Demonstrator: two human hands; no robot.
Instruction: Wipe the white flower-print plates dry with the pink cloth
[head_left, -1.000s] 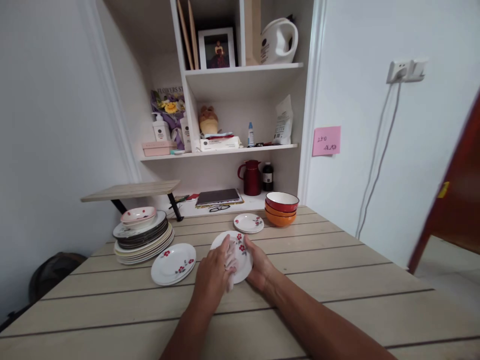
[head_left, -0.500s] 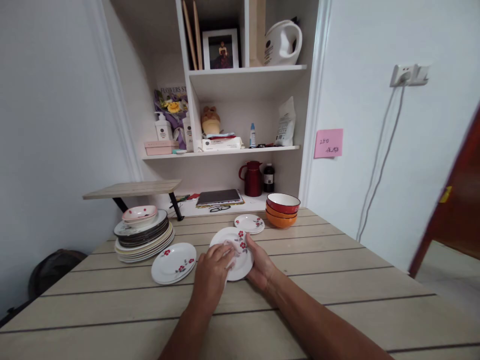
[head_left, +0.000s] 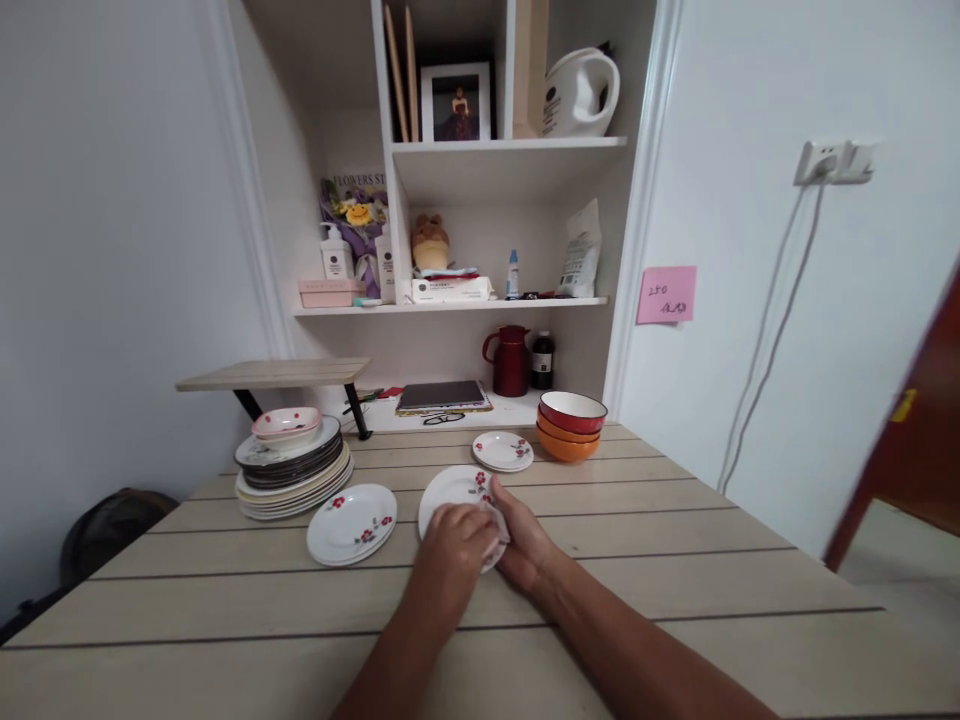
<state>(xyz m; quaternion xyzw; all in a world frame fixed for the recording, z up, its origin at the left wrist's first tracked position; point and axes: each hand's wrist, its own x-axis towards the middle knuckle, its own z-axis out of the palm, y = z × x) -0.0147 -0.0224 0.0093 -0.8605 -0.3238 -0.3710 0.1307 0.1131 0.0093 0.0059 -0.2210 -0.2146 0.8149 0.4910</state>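
A small white plate (head_left: 448, 489) with red flowers rests on the wooden table (head_left: 675, 590) in front of me. My left hand (head_left: 455, 552) presses a white cloth (head_left: 495, 528) onto the plate's near side, fingers curled over it. My right hand (head_left: 525, 535) grips the plate's right rim, thumb on top.
A second flowered plate (head_left: 350, 524) lies to the left, beside a tall stack of plates (head_left: 292, 480) topped by a pink bowl (head_left: 286, 426). Small plates (head_left: 502, 451) and stacked red and orange bowls (head_left: 571, 424) sit behind. Shelves (head_left: 495, 300) stand at the back.
My left hand has slid the cloth from the plate's middle toward its near right side. The right hand stays on the rim. The view has shifted slightly.
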